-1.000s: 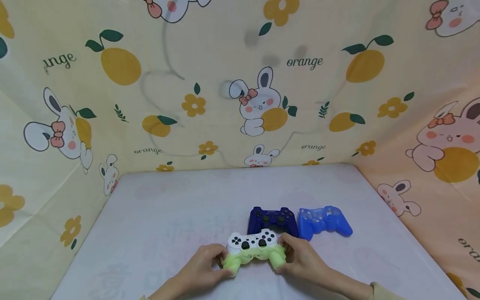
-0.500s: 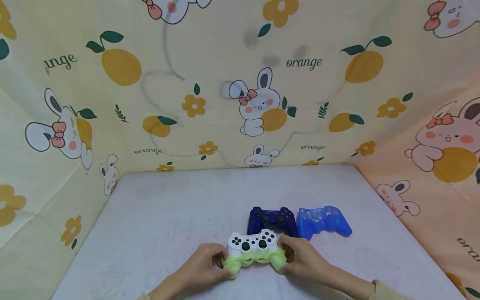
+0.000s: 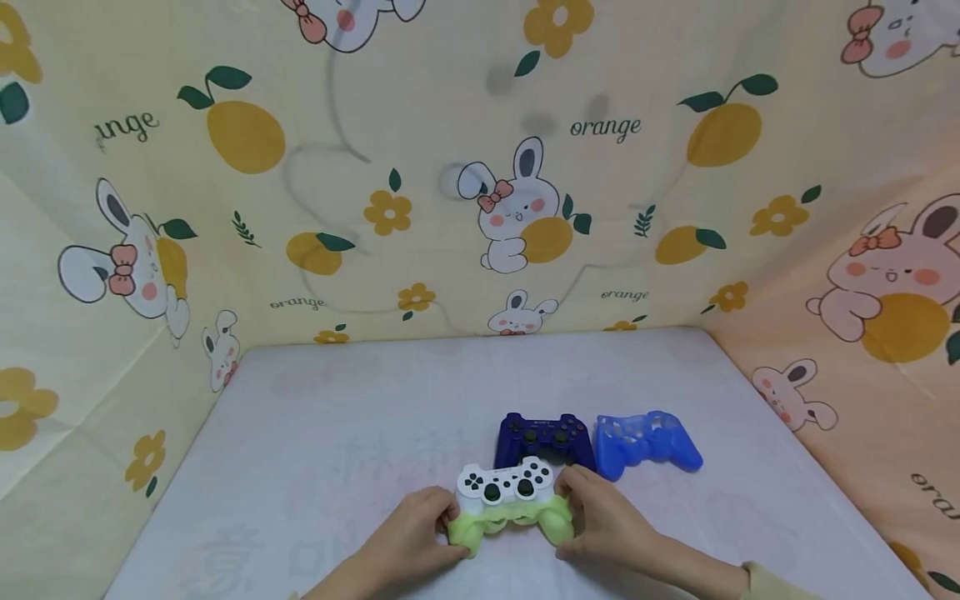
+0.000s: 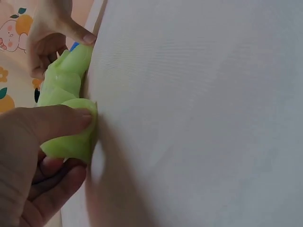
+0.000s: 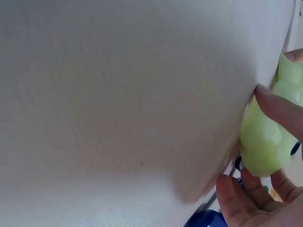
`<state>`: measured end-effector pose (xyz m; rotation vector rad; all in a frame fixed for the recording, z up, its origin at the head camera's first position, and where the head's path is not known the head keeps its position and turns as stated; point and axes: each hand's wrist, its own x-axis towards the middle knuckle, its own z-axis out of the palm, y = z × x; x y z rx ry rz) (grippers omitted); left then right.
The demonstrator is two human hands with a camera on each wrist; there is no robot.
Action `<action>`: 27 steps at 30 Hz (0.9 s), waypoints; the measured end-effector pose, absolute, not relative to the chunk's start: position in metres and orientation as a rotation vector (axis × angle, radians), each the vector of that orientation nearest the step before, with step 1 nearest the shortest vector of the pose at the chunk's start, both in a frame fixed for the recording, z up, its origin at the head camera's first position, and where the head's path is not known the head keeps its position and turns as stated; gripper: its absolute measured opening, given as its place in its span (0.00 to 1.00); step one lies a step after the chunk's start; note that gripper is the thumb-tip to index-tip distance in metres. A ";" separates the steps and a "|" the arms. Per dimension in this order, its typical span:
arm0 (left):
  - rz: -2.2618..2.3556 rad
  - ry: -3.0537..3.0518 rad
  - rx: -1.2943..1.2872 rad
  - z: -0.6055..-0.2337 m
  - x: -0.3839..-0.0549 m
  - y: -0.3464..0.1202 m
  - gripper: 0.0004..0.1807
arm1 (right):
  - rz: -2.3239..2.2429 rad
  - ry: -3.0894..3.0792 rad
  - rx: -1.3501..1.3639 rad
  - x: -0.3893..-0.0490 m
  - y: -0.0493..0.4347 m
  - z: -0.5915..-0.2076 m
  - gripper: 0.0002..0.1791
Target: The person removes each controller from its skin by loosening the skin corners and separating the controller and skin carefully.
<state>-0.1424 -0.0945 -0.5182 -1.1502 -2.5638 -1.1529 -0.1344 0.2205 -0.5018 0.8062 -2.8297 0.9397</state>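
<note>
A white game controller [image 3: 504,483] with black buttons and sticks lies face up near the front of the table. A light green silicone cover [image 3: 555,522] wraps its grips and lower edge, while the upper face is bare white. My left hand [image 3: 408,533] pinches the left grip's cover between thumb and fingers; the left wrist view shows the thumb on the green cover [image 4: 71,87]. On the other side, my right hand [image 3: 606,521] holds the right grip the same way, thumb at the grip's end and fingers beneath the cover [image 5: 265,142] in the right wrist view.
Right behind the white controller lies a dark blue controller [image 3: 545,435], partly hidden by it. A bright blue silicone cover [image 3: 651,443] sits to its right. The white tabletop [image 3: 337,417] is bordered by patterned cloth walls [image 3: 420,167] at the back and sides.
Both hands keep their hold on the grips with only small finger shifts. The green cover's grip ends look fuller and rounder than before.
</note>
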 end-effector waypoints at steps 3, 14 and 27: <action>-1.103 -2.481 -1.192 -0.518 -0.143 -0.093 0.20 | 0.989 -2.811 0.800 -0.136 0.220 -0.504 0.34; -1.143 -2.397 -1.286 -0.520 -0.142 -0.096 0.14 | 1.044 -2.687 0.890 -0.142 0.225 -0.512 0.26; -1.283 -2.381 -1.248 -0.523 -0.144 -0.097 0.13 | 0.955 -2.722 0.871 -0.141 0.225 -0.507 0.21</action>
